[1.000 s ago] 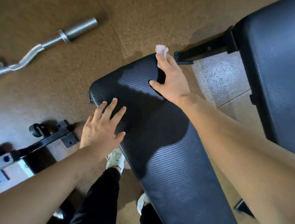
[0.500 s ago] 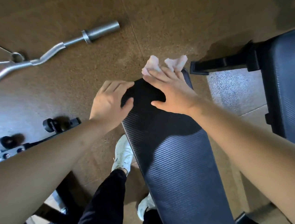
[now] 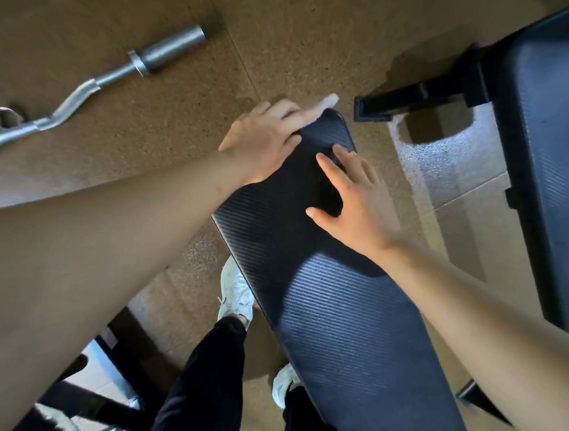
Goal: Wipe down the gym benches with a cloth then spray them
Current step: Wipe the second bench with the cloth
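Observation:
A long black ribbed bench pad (image 3: 336, 314) runs from the lower middle up to the centre of the view. My left hand (image 3: 262, 138) curls over the pad's far end and presses a white cloth (image 3: 331, 101) against it. Only a small corner of the cloth pokes out past my fingertips; the hand hides the remainder. My right hand (image 3: 357, 202) lies flat on the pad just below, fingers spread, holding nothing. A second black bench pad (image 3: 561, 174) fills the right edge.
A steel curl bar (image 3: 93, 86) lies on the brown speckled floor at the upper left. A black frame foot (image 3: 404, 101) of the second bench juts toward the first pad's end. My white shoes (image 3: 235, 295) stand left of the bench. Dark equipment sits at the lower left.
The cloth has gone from under my right hand to under my left hand at the pad's far end. My right hand has drawn back toward me and lies flat and spread.

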